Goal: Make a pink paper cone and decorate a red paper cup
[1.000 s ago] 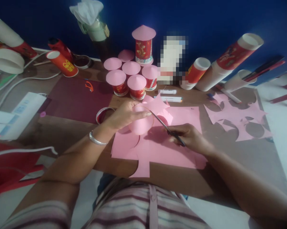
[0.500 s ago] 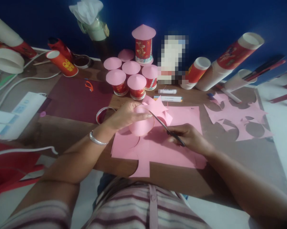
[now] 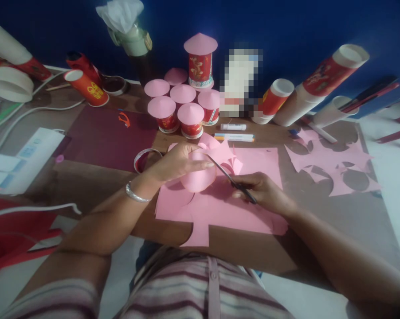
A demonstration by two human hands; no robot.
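Note:
Between thumb and fingers, my left hand (image 3: pixel 183 163) pinches a round piece of pink paper (image 3: pixel 200 179). My right hand (image 3: pixel 260 190) is closed round the dark handles of a pair of scissors (image 3: pixel 228 175). The scissor blades reach up and left to the upper edge of the round piece, where a pointed pink offcut (image 3: pixel 221 151) still seems to hang from it. Below both hands lie flat pink sheets (image 3: pixel 240 208) with curved cut-outs along their edges. My fingers hide part of the round piece's upper left side.
Red paper cups with pink cone tops (image 3: pixel 190 115) stand behind my hands. A roll of tape (image 3: pixel 147 160) lies left of them, by a dark red sheet (image 3: pixel 110 137). Markers (image 3: pixel 235 137) lie in front of the cups. At right are pink scraps with round holes (image 3: pixel 333 164) and stacked cups (image 3: pixel 329 73).
The round pink piece has shifted and turned slightly in my left hand. The pointed offcut at its upper edge has moved a little lower and to the right. My right hand has barely moved.

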